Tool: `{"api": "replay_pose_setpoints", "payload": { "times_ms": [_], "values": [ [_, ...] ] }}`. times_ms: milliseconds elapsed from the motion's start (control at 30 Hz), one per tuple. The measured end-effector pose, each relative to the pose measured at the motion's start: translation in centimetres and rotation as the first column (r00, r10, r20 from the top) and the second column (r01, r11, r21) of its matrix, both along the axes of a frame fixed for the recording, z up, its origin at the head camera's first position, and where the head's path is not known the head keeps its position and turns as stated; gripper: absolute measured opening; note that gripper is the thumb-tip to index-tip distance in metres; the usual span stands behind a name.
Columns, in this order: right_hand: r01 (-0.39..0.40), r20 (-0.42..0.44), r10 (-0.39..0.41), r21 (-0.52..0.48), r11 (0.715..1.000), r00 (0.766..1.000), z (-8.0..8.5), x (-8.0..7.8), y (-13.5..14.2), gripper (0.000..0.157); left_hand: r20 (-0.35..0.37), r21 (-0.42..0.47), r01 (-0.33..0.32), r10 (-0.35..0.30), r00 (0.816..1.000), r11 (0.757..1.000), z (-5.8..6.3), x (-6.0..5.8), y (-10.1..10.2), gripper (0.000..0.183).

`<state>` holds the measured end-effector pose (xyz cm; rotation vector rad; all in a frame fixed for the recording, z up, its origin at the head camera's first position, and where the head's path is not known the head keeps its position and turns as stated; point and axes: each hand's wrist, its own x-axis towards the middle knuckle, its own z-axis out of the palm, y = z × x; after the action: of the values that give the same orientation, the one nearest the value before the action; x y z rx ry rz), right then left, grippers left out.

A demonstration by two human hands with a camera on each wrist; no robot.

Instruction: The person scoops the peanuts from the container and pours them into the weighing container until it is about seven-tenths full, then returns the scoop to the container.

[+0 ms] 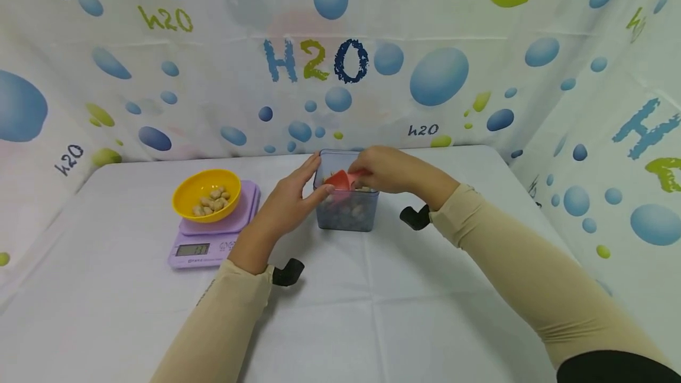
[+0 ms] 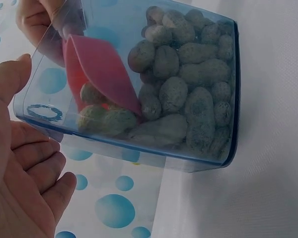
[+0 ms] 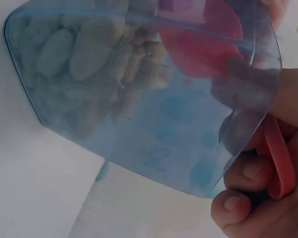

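A clear blue plastic container (image 1: 346, 213) partly filled with unshelled peanuts (image 2: 198, 74) stands towards the back of the table. At its near left corner, my left hand (image 1: 289, 200) steadies the rim, thumb on the near side and fingers along the left wall. My right hand (image 1: 391, 171) grips the looped handle (image 3: 280, 163) of a red scoop (image 2: 102, 64) and reaches in over the right rim. Low inside the container, the scoop's mouth is against the peanuts, with a few lying in it.
Left of the container, a yellow bowl (image 1: 183, 197) with several peanuts sits on a lilac kitchen scale (image 1: 178, 256) whose display is lit. White cloth covers the table (image 1: 330, 324). A bubble-print curtain (image 1: 213, 75) closes off the back and sides.
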<state>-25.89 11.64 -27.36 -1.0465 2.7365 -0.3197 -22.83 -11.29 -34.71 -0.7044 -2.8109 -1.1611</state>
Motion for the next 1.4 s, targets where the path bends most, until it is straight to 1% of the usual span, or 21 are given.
{"api": "replay_pose_setpoints", "payload": {
  "times_ms": [133,267,367,433,500,600,633,700,733,867,967,1167,1333,1400],
  "values": [
    [0.071,0.074,-0.068,-0.036,0.997,0.995,0.0,0.1,0.2,0.029,-0.002,-0.007,-0.003,0.003,1.0,1.0,0.1,0.0,0.1,0.079],
    [0.117,0.117,-0.109,-0.061,0.991,0.987,0.1,0.1,0.4,0.032,-0.001,-0.014,-0.006,0.006,1.0,1.0,0.1,0.0,0.1,0.079],
    [0.16,0.135,-0.148,-0.081,0.984,0.98,0.1,0.1,0.7,0.032,0.007,-0.017,-0.01,0.01,1.0,1.0,0.1,-0.1,0.1,0.078],
    [0.179,0.128,-0.168,-0.081,0.98,0.977,0.0,0.1,0.6,0.031,0.01,-0.018,-0.01,0.01,1.0,1.0,0.1,-0.1,0.1,0.078],
    [0.172,0.092,-0.167,-0.046,0.984,0.982,-0.1,0.2,0.3,0.03,0.006,-0.016,-0.01,0.01,1.0,1.0,0.2,0.0,0.1,0.078],
    [0.121,0.033,-0.121,0.009,0.993,0.992,-0.1,0.5,-0.5,0.028,0.003,-0.014,-0.013,0.013,1.0,1.0,0.1,0.0,0.0,0.077],
    [0.107,0.022,-0.108,0.026,0.994,0.994,0.0,0.6,-0.8,0.027,0.003,-0.013,-0.014,0.015,1.0,1.0,0.1,0.0,0.0,0.077],
    [0.089,0.023,-0.09,0.028,0.996,0.996,0.1,0.7,-1.1,0.025,0.008,-0.012,-0.017,0.017,1.0,1.0,0.1,0.0,-0.1,0.076],
    [0.089,0.035,-0.09,0.022,0.996,0.995,0.1,0.7,-1.1,0.025,0.013,-0.011,-0.018,0.018,1.0,1.0,0.1,0.0,-0.1,0.076],
    [0.131,0.114,-0.128,-0.021,0.991,0.985,0.2,0.5,-0.6,0.028,0.021,-0.008,-0.014,0.014,1.0,1.0,0.1,-0.1,0.0,0.078],
    [0.148,0.144,-0.139,-0.052,0.988,0.98,0.1,0.3,-0.3,0.029,0.018,-0.006,-0.016,0.016,1.0,1.0,0.0,-0.2,0.1,0.08],
    [0.174,0.113,-0.163,-0.103,0.979,0.98,-0.3,0.3,0.3,0.03,0.008,-0.019,-0.011,0.011,1.0,1.0,0.2,-0.2,0.1,0.08],
    [0.164,0.039,-0.16,-0.181,0.97,0.986,-1.2,0.9,1.2,0.031,0.021,-0.02,-0.016,0.017,1.0,1.0,0.2,0.0,0.1,0.08],
    [0.161,0.015,-0.162,-0.223,0.961,0.987,-1.6,1.1,1.5,0.031,0.024,-0.019,-0.021,0.021,0.999,1.0,0.2,0.0,0.1,0.079]
  ]
}}
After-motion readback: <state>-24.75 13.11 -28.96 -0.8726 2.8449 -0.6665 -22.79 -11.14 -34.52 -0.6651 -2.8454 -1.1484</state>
